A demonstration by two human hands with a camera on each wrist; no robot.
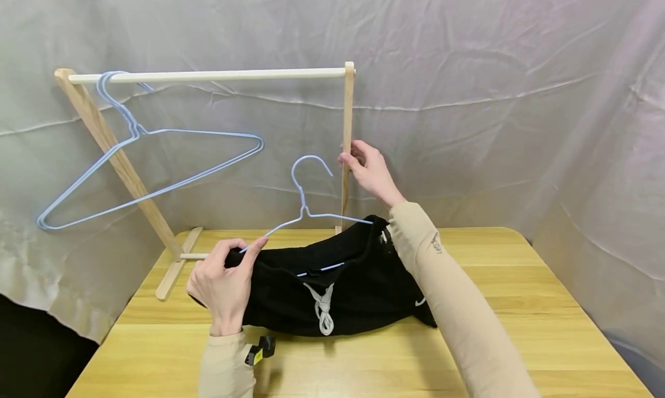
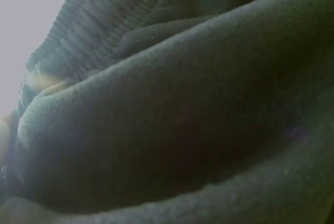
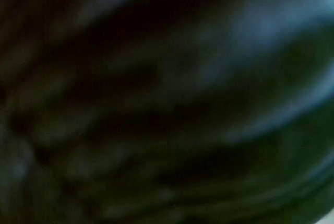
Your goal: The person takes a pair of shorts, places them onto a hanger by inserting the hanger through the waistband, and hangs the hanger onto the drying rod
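A pair of black drawstring pants (image 1: 286, 311) is held up over the table, with a light blue wire hanger (image 1: 303, 201) inside its waistband. My left hand (image 1: 223, 285) pinches the waistband and the hanger's left end together. The hanger's hook points up, and its right end goes into the right side of the waistband. At the wooden rack's right post (image 1: 348, 109), my right hand (image 1: 371, 170) grips with thumb and fingers. Black cloth (image 2: 182, 109) fills most of the left wrist view; the right wrist view is dark and blurred.
The white top rail (image 1: 218, 75) of the rack carries empty blue hangers (image 1: 208, 133) near its left end. A slanted left leg (image 1: 116, 149) stands on a wooden foot (image 1: 171, 276). Grey fabric (image 1: 467, 97) hangs behind the wood-grain table (image 1: 519, 305).
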